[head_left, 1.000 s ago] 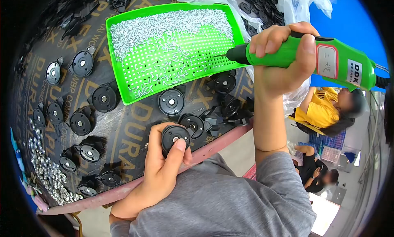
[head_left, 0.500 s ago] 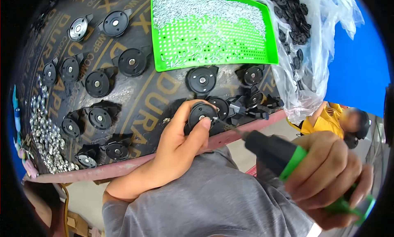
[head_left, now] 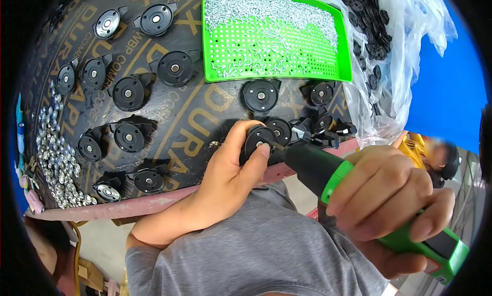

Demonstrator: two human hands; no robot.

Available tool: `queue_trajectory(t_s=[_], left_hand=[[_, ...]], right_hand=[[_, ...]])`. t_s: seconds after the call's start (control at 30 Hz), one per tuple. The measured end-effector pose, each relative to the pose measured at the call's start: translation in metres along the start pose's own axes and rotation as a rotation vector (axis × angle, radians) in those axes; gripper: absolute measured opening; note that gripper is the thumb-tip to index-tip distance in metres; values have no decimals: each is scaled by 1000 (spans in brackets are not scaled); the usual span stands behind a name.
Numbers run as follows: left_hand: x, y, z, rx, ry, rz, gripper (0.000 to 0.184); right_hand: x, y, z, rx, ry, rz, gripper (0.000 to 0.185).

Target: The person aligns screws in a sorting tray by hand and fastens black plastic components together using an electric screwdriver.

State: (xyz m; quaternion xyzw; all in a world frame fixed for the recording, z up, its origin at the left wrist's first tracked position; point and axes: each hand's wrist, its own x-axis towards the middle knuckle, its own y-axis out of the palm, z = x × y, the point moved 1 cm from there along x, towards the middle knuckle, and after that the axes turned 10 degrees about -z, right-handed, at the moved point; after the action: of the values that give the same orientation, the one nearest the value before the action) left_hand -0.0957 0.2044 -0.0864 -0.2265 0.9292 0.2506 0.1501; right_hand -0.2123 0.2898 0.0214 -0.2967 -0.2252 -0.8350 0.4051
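Note:
My left hand (head_left: 230, 170) pinches a black round plastic part (head_left: 254, 137) at the table's front edge, thumb on its face and fingers behind. My right hand (head_left: 387, 193) is wrapped round the grip of a green and black power screwdriver (head_left: 312, 165). The bit points left and meets the right side of the held part; whether a screw is at its tip is hidden. Just behind my left fingers lies another black round part (head_left: 278, 131), and one more (head_left: 260, 95) sits farther back, a metal pin at its centre.
A green perforated tray (head_left: 207, 50) holds many small silver screws (head_left: 266, 9). Several black round parts (head_left: 128, 93) stand across the left of the table. Shiny metal pieces (head_left: 59, 162) are heaped at the left edge. Right of the tray, a plastic bag (head_left: 394, 91) holds black parts. A person (head_left: 414, 151) is beyond.
My right hand has brought the screwdriver left, so its bit now reaches the held part. Before, a small silver screw showed at the tip. The camera view has shifted slightly.

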Motion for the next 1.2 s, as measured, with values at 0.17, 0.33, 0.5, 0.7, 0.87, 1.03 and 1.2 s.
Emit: queue_trajectory(t_s=[0.17, 0.33, 0.5, 0.7, 0.87, 1.03, 1.2], left_hand=[[-2, 0, -4, 109, 17, -3, 22], [-2, 2, -6, 240, 198, 10, 23], [-2, 4, 1, -117, 43, -99, 31], [-2, 3, -6, -36, 70, -34, 18], [2, 12, 1, -135, 179, -45, 16], [1, 4, -3, -50, 54, 21, 23], [2, 3, -6, -107, -44, -25, 24]], right_hand=[[-1, 3, 4, -92, 47, -27, 36], [12, -9, 8, 115, 51, 64, 31], [27, -42, 22, -9, 1, -143, 33], [35, -92, -48, -282, -47, -539, 29], [29, -100, -59, -457, -7, -553, 31], [30, -102, -59, -441, -2, -543, 33], [27, -92, -33, -258, -61, -488, 41]])
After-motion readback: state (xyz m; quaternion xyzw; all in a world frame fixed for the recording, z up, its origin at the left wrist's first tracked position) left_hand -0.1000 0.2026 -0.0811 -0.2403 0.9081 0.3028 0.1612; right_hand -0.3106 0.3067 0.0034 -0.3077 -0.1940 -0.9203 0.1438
